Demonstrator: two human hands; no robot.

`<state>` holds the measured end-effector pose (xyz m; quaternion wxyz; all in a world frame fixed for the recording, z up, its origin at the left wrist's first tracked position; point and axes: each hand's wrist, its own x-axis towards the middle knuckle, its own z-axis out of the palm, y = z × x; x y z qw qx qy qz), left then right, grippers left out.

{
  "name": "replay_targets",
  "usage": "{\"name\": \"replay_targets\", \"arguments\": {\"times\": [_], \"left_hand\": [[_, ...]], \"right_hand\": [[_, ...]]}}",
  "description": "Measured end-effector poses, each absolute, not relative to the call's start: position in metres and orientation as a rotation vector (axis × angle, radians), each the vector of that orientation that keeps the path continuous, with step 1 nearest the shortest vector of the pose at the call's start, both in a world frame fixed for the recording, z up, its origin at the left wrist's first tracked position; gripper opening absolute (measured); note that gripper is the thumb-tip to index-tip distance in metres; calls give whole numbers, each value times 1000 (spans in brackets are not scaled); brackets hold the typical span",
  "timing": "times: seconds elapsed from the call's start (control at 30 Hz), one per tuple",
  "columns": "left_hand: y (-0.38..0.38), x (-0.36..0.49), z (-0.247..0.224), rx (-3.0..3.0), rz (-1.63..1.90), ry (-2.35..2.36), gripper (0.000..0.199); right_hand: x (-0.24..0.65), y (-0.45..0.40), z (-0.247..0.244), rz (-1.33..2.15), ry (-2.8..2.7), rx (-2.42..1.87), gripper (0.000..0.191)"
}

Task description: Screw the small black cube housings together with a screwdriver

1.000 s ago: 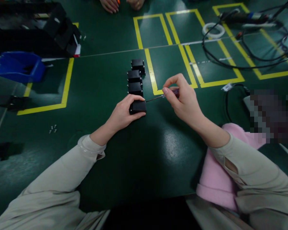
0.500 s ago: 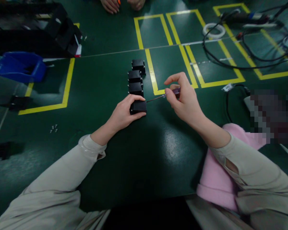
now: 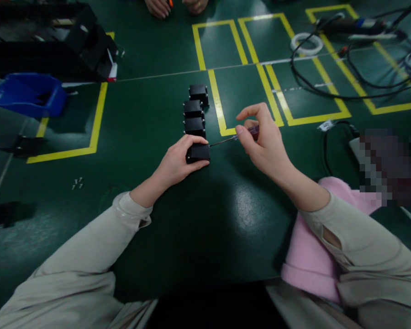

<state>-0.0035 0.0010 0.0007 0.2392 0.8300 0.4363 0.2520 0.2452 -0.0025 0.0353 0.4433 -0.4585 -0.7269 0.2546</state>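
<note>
My left hand [image 3: 176, 161] is closed around the nearest black block [image 3: 199, 152], its thumb and forefinger on opposite sides. Between the fingers and thumb of my right hand [image 3: 262, 137] is a screwdriver [image 3: 231, 138] with a thin shaft and a dark handle. The shaft slants left, and its tip meets the right end of the held block near a corner; the screw there is too small to make out. Beyond my left hand, three similar black blocks stand in a row, the closest of them [image 3: 194, 124] right by my fingers. Small shiny screw heads show at their ends.
Several loose screws [image 3: 77, 183] lie to the left. A blue bin [image 3: 29, 96] and black parts [image 3: 89, 45] are at the far left. A white tape ring [image 3: 307, 44] and coiled black cables [image 3: 356, 95] lie far right. Another person's hands [image 3: 159, 7] show at the top.
The view has shifted very slightly. Both hands keep their hold, and the screwdriver tip stays at the block's right end; its handle looks slightly turned.
</note>
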Motion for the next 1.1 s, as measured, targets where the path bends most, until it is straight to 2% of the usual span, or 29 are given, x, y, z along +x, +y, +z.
{"name": "replay_targets", "arguments": {"times": [1.1], "left_hand": [[1,-3,2,2279,703,1178,41]], "right_hand": [[244,-2,35,637,-1803,-1139,13]]}}
